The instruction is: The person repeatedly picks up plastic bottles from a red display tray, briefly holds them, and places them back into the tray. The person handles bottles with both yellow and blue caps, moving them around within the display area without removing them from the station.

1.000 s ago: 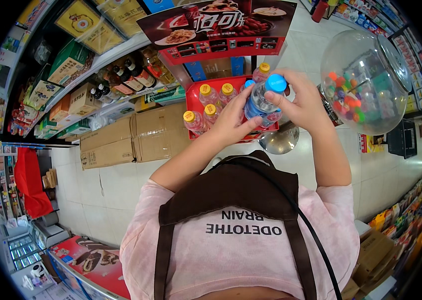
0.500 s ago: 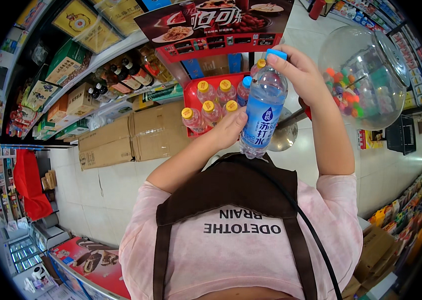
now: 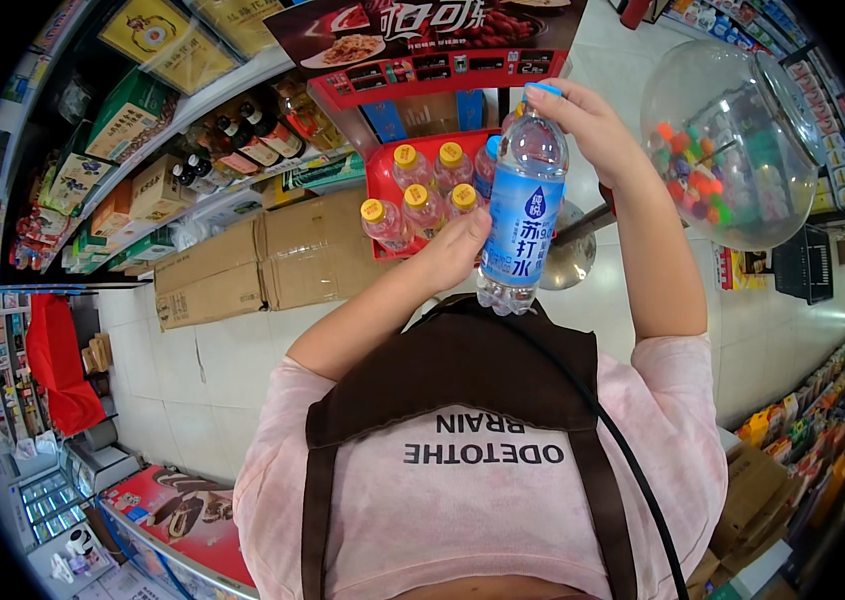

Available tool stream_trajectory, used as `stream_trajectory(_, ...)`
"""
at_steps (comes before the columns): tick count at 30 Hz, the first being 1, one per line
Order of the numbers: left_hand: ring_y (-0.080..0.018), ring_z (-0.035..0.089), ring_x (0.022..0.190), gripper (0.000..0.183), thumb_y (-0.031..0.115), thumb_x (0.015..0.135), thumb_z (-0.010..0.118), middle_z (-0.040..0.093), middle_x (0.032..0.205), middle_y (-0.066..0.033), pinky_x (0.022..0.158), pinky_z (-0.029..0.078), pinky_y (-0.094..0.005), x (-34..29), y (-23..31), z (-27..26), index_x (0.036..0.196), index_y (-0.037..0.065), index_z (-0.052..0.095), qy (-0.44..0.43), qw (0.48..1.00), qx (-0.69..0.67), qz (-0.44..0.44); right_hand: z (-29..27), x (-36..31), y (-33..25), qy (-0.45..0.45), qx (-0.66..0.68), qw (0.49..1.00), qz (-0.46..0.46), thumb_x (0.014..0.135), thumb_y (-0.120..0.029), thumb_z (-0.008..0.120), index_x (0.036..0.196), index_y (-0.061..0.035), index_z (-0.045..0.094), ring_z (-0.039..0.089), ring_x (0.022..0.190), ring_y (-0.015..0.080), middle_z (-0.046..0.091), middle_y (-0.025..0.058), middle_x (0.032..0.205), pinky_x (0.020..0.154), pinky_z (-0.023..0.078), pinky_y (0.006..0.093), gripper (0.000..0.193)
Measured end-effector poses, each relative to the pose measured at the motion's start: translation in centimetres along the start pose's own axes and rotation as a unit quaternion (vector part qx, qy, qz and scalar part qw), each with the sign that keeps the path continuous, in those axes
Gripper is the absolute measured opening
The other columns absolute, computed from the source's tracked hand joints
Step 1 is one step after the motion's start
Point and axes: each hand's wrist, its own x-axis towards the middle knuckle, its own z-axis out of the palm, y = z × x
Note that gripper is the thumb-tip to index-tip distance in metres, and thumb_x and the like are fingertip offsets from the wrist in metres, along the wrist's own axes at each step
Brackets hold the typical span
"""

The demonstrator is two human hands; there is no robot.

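A clear water bottle (image 3: 524, 210) with a blue label and blue cap stands nearly upright in front of my chest. My right hand (image 3: 583, 115) grips it by the cap and neck from the upper right. Around its lower left side, my left hand (image 3: 458, 250) is closed, thumb against the label; its other fingers are partly hidden behind the bottle. Just beyond my left hand, several yellow-capped bottles (image 3: 423, 205) stand on a red display shelf (image 3: 381, 178). A blue-capped bottle (image 3: 486, 165) is among them, partly covered by the one I hold.
Cardboard boxes (image 3: 263, 255) lie on the floor at the left, below a shelf of bottles and cartons (image 3: 243, 90). To the right is a round transparent container (image 3: 733, 150) with coloured balls. A black basket (image 3: 803, 265) sits farther right. A red-topped freezer (image 3: 178, 520) stands at the lower left.
The bottle has shifted slightly left and turned a little more upright in my hands. Both hands keep their hold on it. The view has moved slightly.
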Motion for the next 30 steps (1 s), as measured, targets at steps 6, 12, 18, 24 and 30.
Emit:
stream_trajectory(6, -0.0198, 0.054, 0.106, 0.077, 0.060, 0.089, 0.015, 0.055, 0.115, -0.0122, 0.090, 0.044, -0.0339, 0.1, -0.1, -0.2, 0.125, -0.002, 0.043, -0.009, 1.000, 0.012, -0.006, 0.0, 0.0, 0.1, 0.001, -0.007, 1.000, -0.010, 0.082, -0.039, 0.061, 0.093, -0.0035, 0.060, 0.054, 0.082, 0.0095, 0.060, 0.0021, 0.086, 0.073, 0.043, 0.0245, 0.037)
stream_trajectory(12, -0.0211, 0.052, 0.109, 0.075, 0.060, 0.089, 0.016, 0.053, 0.118, -0.0131, 0.092, 0.042, -0.0344, 0.5, 0.5, 0.0, 0.128, 0.000, 0.038, -0.014, 1.000, 0.008, 0.020, 0.2, -1.0, -0.4, 0.007, -0.019, 0.998, -0.056, 0.082, -0.036, 0.062, 0.094, -0.0022, 0.060, 0.055, 0.081, 0.0096, 0.060, 0.0022, 0.085, 0.071, 0.043, 0.0240, 0.036)
stream_trajectory(18, -0.0228, 0.047, 0.115, 0.079, 0.062, 0.088, 0.020, 0.049, 0.124, -0.0155, 0.097, 0.037, -0.0351, 0.8, 0.7, 0.0, 0.132, -0.003, 0.030, 0.009, 0.999, 0.013, 0.031, -0.4, -2.5, -0.3, -0.041, -0.188, 0.972, -0.137, 0.080, -0.029, 0.065, 0.096, -0.0022, 0.059, 0.053, 0.078, 0.0098, 0.060, 0.0009, 0.087, 0.072, 0.042, 0.0239, 0.032)
stream_trajectory(24, -0.0240, 0.032, 0.127, 0.077, 0.057, 0.091, 0.022, 0.036, 0.135, -0.0178, 0.105, 0.024, -0.0355, 0.8, -1.5, -0.6, 0.135, -0.006, 0.023, 0.058, 0.997, 0.015, 0.043, -0.4, -3.4, 2.0, -0.049, -0.263, 0.942, -0.201, 0.076, -0.029, 0.067, 0.095, -0.0028, 0.058, 0.054, 0.084, 0.0198, 0.060, 0.0065, 0.088, 0.077, 0.041, 0.0318, 0.034)
stream_trajectory(30, -0.0243, 0.030, 0.129, 0.068, 0.049, 0.095, 0.023, 0.034, 0.136, -0.0185, 0.106, 0.022, -0.0345, 0.7, -1.4, -0.8, 0.136, -0.005, 0.023, 0.080, 0.996, 0.021, 0.040, -0.1, -3.6, 4.3, -0.035, -0.309, 0.932, -0.185, 0.073, -0.027, 0.069, 0.095, -0.0045, 0.058, 0.052, 0.088, 0.0282, 0.060, 0.0101, 0.090, 0.081, 0.040, 0.0363, 0.034)
